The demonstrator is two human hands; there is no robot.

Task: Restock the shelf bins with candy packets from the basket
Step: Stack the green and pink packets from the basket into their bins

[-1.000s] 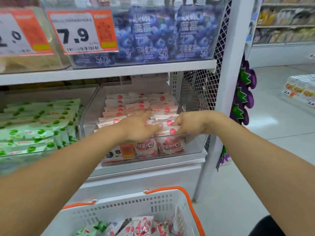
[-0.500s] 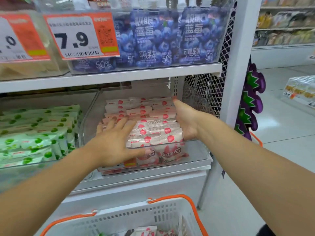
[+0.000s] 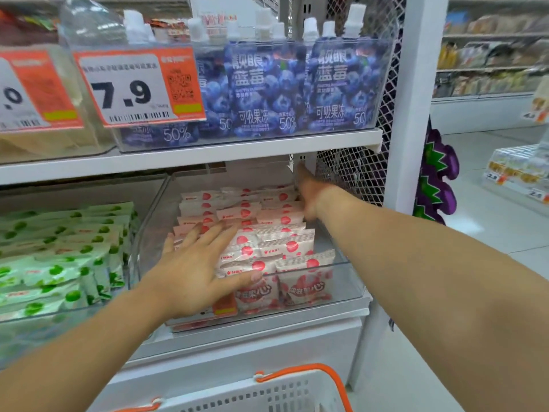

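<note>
With fingers spread flat, the left hand (image 3: 190, 275) is pressing the pink candy packets (image 3: 267, 248) filling the clear bin (image 3: 350, 281), the right hand (image 3: 309, 194) is reaching, straight-fingered, beyond them, and the basket (image 3: 267, 394) is waiting below both wrists, contents unseen.

We read 7.9 on the orange price tag (image 3: 139, 87) up left, 蓝莓, 可吸果冻 and 50% on the blue pouches (image 3: 261, 93) beside it, and 果心 on the near pink packets (image 3: 306, 288).
</note>
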